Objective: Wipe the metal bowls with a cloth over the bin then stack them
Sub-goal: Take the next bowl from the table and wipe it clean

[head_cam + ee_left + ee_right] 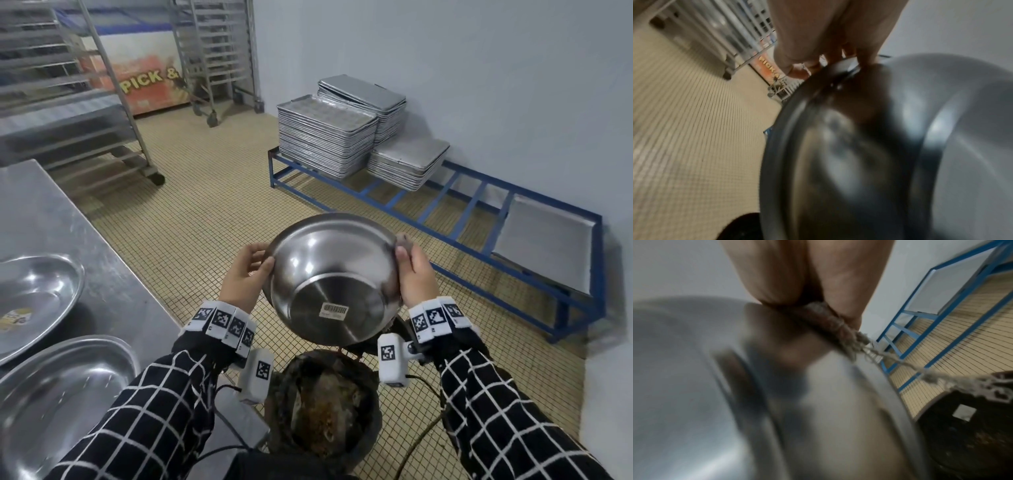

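The left hand reaches down from the top edge, its fingertips curled over the rim of a metal bowl, which fills the right and near part, blurred. On the left lies a tiled floor, with a wheeled metal rack far off.

Bowl: glossy, smooth polished metal; cloth: rough, frayed weave; table: dull brushed metal.
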Motion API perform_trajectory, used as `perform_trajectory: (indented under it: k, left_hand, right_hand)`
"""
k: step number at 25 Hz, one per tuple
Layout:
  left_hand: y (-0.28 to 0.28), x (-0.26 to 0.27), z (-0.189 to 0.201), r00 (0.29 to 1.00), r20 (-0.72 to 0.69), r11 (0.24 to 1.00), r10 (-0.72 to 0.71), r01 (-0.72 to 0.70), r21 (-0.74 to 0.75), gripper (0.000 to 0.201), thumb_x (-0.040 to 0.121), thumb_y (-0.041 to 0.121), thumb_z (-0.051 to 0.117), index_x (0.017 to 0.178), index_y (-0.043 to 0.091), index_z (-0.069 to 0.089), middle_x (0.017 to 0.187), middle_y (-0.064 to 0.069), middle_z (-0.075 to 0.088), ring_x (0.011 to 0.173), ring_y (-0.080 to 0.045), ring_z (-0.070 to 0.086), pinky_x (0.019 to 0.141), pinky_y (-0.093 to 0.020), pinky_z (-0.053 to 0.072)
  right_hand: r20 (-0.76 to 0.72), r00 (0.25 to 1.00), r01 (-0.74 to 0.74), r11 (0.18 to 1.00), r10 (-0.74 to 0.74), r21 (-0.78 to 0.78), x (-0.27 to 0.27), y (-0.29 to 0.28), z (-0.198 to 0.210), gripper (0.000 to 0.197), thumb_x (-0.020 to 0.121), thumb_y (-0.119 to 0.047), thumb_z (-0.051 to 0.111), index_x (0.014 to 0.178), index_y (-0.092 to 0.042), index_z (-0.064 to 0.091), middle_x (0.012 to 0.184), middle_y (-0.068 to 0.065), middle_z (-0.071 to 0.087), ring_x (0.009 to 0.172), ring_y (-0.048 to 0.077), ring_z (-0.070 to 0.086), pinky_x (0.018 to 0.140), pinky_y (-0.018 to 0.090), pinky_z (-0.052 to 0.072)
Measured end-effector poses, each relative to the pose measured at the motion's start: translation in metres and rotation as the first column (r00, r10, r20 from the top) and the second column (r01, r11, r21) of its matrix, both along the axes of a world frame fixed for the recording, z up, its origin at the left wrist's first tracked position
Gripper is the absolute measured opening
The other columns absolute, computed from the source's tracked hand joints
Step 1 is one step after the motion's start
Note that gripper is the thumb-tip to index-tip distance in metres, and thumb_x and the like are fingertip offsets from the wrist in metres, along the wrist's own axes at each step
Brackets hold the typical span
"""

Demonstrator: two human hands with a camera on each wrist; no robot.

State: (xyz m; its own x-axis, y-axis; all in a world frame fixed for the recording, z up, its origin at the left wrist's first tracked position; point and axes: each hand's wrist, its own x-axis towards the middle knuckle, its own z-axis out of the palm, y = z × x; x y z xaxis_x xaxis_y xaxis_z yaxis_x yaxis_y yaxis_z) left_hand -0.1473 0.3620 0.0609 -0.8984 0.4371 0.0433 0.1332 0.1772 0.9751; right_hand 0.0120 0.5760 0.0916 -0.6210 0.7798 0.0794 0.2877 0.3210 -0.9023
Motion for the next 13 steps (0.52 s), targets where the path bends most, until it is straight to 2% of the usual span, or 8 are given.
perform_trajectory:
  k: [1, 2, 4, 6, 8, 10, 11, 13]
  left_hand:
    - [0.001, 0.003, 0.001, 0.999, -0.036, 0.998, -0.040, 0.038, -0.040, 0.021, 0.091, 0.021, 0.061, 0.112, 0.026, 0.058, 0.107, 0.009, 0.063, 0.101, -0.007, 0.059, 0.080, -0.022, 0.048]
    - [0.003, 0.007, 0.006, 0.995, -0.051, 0.994, -0.086, 0.083, -0.068, 0.027, 0.091, 0.021, 0.061, 0.116, 0.026, 0.056, 0.109, 0.012, 0.062, 0.103, -0.003, 0.057, 0.081, -0.021, 0.048]
    - [0.011, 0.020, 0.019, 0.978, -0.059, 0.972, -0.201, 0.192, -0.137, 0.028, 0.091, 0.025, 0.060, 0.119, 0.028, 0.056, 0.108, 0.016, 0.061, 0.101, 0.001, 0.057, 0.082, -0.023, 0.050]
    - [0.020, 0.029, 0.029, 0.950, -0.125, 0.925, -0.287, 0.240, -0.296, 0.019, 0.093, 0.032, 0.057, 0.112, 0.028, 0.060, 0.099, 0.015, 0.063, 0.093, -0.002, 0.058, 0.078, -0.022, 0.047]
    - [0.025, 0.032, 0.037, 0.917, -0.237, 0.875, -0.321, 0.192, -0.444, 0.013, 0.095, 0.037, 0.054, 0.097, 0.026, 0.061, 0.085, 0.010, 0.063, 0.081, -0.009, 0.059, 0.073, -0.025, 0.047]
    - [0.028, 0.033, 0.042, 0.902, -0.270, 0.864, -0.336, 0.180, -0.471, 0.018, 0.096, 0.035, 0.051, 0.089, 0.021, 0.061, 0.078, 0.004, 0.063, 0.075, -0.016, 0.058, 0.070, -0.029, 0.048]
    - [0.029, 0.033, 0.043, 0.901, -0.281, 0.869, -0.330, 0.174, -0.463, 0.020, 0.097, 0.032, 0.050, 0.089, 0.018, 0.061, 0.077, 0.001, 0.063, 0.074, -0.018, 0.058, 0.070, -0.031, 0.047]
    - [0.032, 0.035, 0.043, 0.901, -0.335, 0.885, -0.276, 0.102, -0.455, 0.024, 0.099, 0.030, 0.047, 0.089, 0.013, 0.061, 0.076, -0.001, 0.061, 0.073, -0.020, 0.055, 0.070, -0.033, 0.044]
  right_hand:
    - [0.065, 0.996, -0.060, 0.993, 0.053, 0.104, -0.004, 0.003, 0.002, 0.019, 0.101, -0.035, 0.038, 0.109, -0.025, 0.052, 0.093, -0.015, 0.055, 0.093, 0.012, 0.056, 0.069, 0.021, 0.042]
    - [0.136, 0.984, -0.138, 0.968, 0.111, 0.209, -0.008, 0.003, 0.006, 0.021, 0.101, -0.032, 0.040, 0.110, -0.018, 0.053, 0.095, -0.008, 0.058, 0.094, 0.016, 0.058, 0.073, 0.026, 0.045]
    - [0.261, 0.940, -0.310, 0.867, 0.219, 0.390, -0.017, 0.001, 0.012, 0.024, 0.099, -0.028, 0.044, 0.112, -0.013, 0.057, 0.106, 0.000, 0.061, 0.100, 0.018, 0.056, 0.087, 0.033, 0.044]
    - [0.363, 0.881, -0.457, 0.745, 0.303, 0.486, -0.027, -0.007, 0.020, 0.024, 0.098, -0.028, 0.045, 0.115, -0.016, 0.059, 0.113, -0.001, 0.061, 0.107, 0.017, 0.051, 0.096, 0.035, 0.039]
    - [0.480, 0.809, -0.576, 0.617, 0.339, 0.536, -0.035, -0.015, 0.027, 0.026, 0.098, -0.030, 0.043, 0.116, -0.017, 0.057, 0.115, -0.002, 0.060, 0.109, 0.017, 0.049, 0.099, 0.035, 0.036]
    - [0.559, 0.769, -0.634, 0.489, 0.311, 0.600, -0.039, -0.019, 0.029, 0.028, 0.099, -0.030, 0.040, 0.116, -0.013, 0.054, 0.116, 0.001, 0.059, 0.108, 0.020, 0.048, 0.097, 0.038, 0.038]
    - [0.551, 0.776, -0.628, 0.464, 0.309, 0.624, -0.039, -0.020, 0.029, 0.029, 0.100, -0.030, 0.039, 0.116, -0.011, 0.053, 0.117, 0.003, 0.058, 0.108, 0.022, 0.048, 0.096, 0.040, 0.038]
    - [0.449, 0.831, -0.556, 0.517, 0.328, 0.651, -0.037, -0.024, 0.023, 0.037, 0.099, -0.032, 0.035, 0.120, -0.008, 0.053, 0.120, 0.006, 0.056, 0.112, 0.024, 0.048, 0.098, 0.041, 0.038]
